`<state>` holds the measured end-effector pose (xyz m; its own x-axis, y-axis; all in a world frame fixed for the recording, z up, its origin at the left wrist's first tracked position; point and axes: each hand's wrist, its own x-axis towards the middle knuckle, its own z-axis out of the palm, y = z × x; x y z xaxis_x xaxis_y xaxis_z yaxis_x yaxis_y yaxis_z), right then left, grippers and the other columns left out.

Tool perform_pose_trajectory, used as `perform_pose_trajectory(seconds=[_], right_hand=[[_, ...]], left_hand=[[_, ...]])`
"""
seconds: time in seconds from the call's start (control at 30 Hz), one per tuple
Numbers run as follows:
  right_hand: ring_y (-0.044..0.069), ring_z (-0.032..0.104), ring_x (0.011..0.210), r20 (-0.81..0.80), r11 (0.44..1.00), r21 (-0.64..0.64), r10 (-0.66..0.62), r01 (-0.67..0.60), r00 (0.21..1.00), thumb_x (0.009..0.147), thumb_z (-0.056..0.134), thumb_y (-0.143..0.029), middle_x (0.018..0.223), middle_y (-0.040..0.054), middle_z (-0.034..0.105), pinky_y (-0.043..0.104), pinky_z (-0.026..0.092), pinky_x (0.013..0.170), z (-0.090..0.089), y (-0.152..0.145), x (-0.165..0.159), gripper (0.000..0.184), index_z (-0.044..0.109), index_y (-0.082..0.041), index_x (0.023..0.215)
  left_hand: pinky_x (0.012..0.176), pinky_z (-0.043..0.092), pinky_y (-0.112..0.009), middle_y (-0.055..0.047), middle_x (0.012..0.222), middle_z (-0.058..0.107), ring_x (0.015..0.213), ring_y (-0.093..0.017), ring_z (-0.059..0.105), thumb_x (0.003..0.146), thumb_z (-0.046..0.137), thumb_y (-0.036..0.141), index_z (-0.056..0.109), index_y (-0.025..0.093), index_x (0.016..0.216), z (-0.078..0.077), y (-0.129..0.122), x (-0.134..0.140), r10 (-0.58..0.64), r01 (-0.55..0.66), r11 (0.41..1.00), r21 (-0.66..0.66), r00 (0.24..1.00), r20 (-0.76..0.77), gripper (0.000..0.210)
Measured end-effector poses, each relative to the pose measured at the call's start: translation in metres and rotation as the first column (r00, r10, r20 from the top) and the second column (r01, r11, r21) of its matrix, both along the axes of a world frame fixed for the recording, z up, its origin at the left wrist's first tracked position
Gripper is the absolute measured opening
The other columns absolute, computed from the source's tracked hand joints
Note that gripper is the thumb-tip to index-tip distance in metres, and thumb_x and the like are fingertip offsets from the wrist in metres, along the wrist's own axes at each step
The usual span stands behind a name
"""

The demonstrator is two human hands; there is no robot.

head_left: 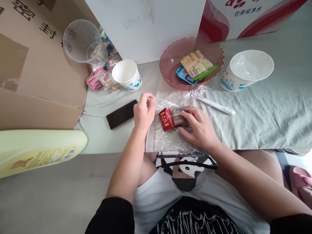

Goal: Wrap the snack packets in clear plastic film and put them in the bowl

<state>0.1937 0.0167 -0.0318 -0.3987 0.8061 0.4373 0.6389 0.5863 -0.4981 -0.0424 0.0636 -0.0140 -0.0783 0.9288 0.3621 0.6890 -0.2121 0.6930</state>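
My left hand point(145, 110) is closed in a pinch at the left edge of a sheet of clear plastic wrap point(156, 139), and the film reaches its fingertips. My right hand point(201, 128) rests over the right end of a red snack packet point(166, 119), thumb on the near side and fingers on the top. The packet has a red printed end and a see-through part with something dark brown inside. It lies on the plastic wrap. Left of my left hand is a black phone point(122, 114). A white plastic cutter point(216, 105) lies beyond my right hand.
A pink ribbed bowl point(168, 70) holds several snack packs. Paper cups stand left point(126, 76) and right point(234, 78) of it. A clear plastic cup point(80, 42), small snacks point(96, 79) and a cardboard box point(41, 78) are at left. A yellow-green bottle point(44, 151) juts in.
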Motion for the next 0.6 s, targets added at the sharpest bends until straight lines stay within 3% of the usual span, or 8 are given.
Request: perform_pose_trajectory(seconds=[0.13, 0.23, 0.27, 0.33, 0.4, 0.47, 0.53, 0.6], right_hand=[[0.036, 0.058, 0.129, 0.002, 0.999, -0.049, -0.01, 0.01, 1.0, 0.089, 0.064, -0.024, 0.13, 0.0152, 0.064, 0.057, 0.05, 0.107, -0.002, 0.006, -0.002, 0.037, 0.058, -0.022, 0.126], [0.036, 0.057, 0.129, 0.005, 0.998, -0.068, -0.014, 0.015, 1.0, 0.088, 0.063, -0.02, 0.131, 0.0159, 0.064, 0.056, 0.05, 0.107, -0.001, 0.007, -0.003, 0.037, 0.058, -0.021, 0.125], [0.036, 0.057, 0.13, 0.006, 0.997, -0.074, -0.019, 0.019, 1.0, 0.087, 0.063, -0.019, 0.131, 0.0161, 0.063, 0.056, 0.05, 0.107, -0.001, 0.007, -0.003, 0.037, 0.058, -0.02, 0.124], [0.036, 0.057, 0.129, 0.005, 0.996, -0.088, -0.026, 0.026, 1.0, 0.088, 0.063, -0.02, 0.131, 0.0162, 0.063, 0.055, 0.051, 0.106, 0.0, 0.007, -0.003, 0.037, 0.059, -0.02, 0.124], [0.035, 0.058, 0.128, 0.003, 0.994, -0.105, -0.026, 0.026, 1.0, 0.088, 0.063, -0.02, 0.132, 0.016, 0.063, 0.055, 0.051, 0.105, -0.001, 0.006, -0.003, 0.037, 0.059, -0.02, 0.125], [0.035, 0.057, 0.128, 0.0, 0.993, -0.118, -0.023, 0.022, 1.0, 0.088, 0.062, -0.02, 0.133, 0.0158, 0.062, 0.055, 0.051, 0.105, -0.001, 0.006, -0.002, 0.038, 0.059, -0.021, 0.126], [0.035, 0.057, 0.129, -0.002, 0.992, -0.122, -0.023, 0.023, 1.0, 0.088, 0.062, -0.02, 0.134, 0.0154, 0.062, 0.055, 0.051, 0.106, -0.002, 0.006, -0.001, 0.039, 0.059, -0.021, 0.127], [0.035, 0.058, 0.127, -0.001, 0.993, -0.119, -0.026, 0.025, 1.0, 0.087, 0.062, -0.02, 0.133, 0.0152, 0.062, 0.055, 0.051, 0.105, -0.002, 0.006, -0.001, 0.039, 0.059, -0.022, 0.126]], left_hand=[[0.057, 0.04, -0.025, 0.008, 0.054, 0.048, 0.048, -0.011, 0.048, 0.095, 0.063, 0.048, 0.059, 0.023, 0.092, -0.002, 0.002, -0.015, 0.09, -0.089, 0.995, 0.037, 0.995, -0.049, 0.025], [0.061, 0.044, -0.026, 0.005, 0.064, 0.054, 0.056, -0.012, 0.051, 0.093, 0.064, 0.044, 0.059, 0.022, 0.091, 0.0, -0.004, -0.025, 0.322, -0.3, 0.927, 0.226, 0.945, -0.066, 0.023], [0.064, 0.046, -0.027, 0.003, 0.068, 0.056, 0.059, -0.012, 0.052, 0.093, 0.064, 0.041, 0.059, 0.022, 0.091, 0.002, -0.008, -0.025, 0.35, -0.316, 0.906, 0.28, 0.933, -0.08, 0.02], [0.07, 0.051, -0.029, 0.001, 0.076, 0.06, 0.067, -0.014, 0.057, 0.09, 0.065, 0.035, 0.061, 0.021, 0.092, 0.008, -0.021, -0.019, 0.237, -0.18, 0.939, 0.292, 0.956, -0.172, 0.014], [0.085, 0.055, -0.035, -0.004, 0.093, 0.068, 0.086, -0.019, 0.066, 0.085, 0.069, 0.03, 0.064, 0.022, 0.101, 0.013, -0.035, -0.009, -0.073, 0.112, 0.987, 0.115, 0.95, -0.303, 0.018], [0.102, 0.053, -0.045, -0.009, 0.124, 0.068, 0.114, -0.028, 0.065, 0.079, 0.077, 0.031, 0.062, 0.024, 0.124, 0.016, -0.045, 0.0, -0.286, 0.262, 0.958, -0.115, 0.885, -0.369, 0.049], [0.109, 0.049, -0.052, -0.011, 0.138, 0.063, 0.127, -0.033, 0.059, 0.075, 0.083, 0.032, 0.054, 0.026, 0.139, 0.016, -0.048, 0.004, -0.378, 0.289, 0.919, -0.269, 0.844, -0.381, 0.071], [0.11, 0.049, -0.054, -0.01, 0.135, 0.066, 0.126, -0.033, 0.061, 0.077, 0.083, 0.03, 0.052, 0.028, 0.141, 0.014, -0.047, 0.002, -0.389, 0.288, 0.909, -0.301, 0.847, -0.363, 0.072]])
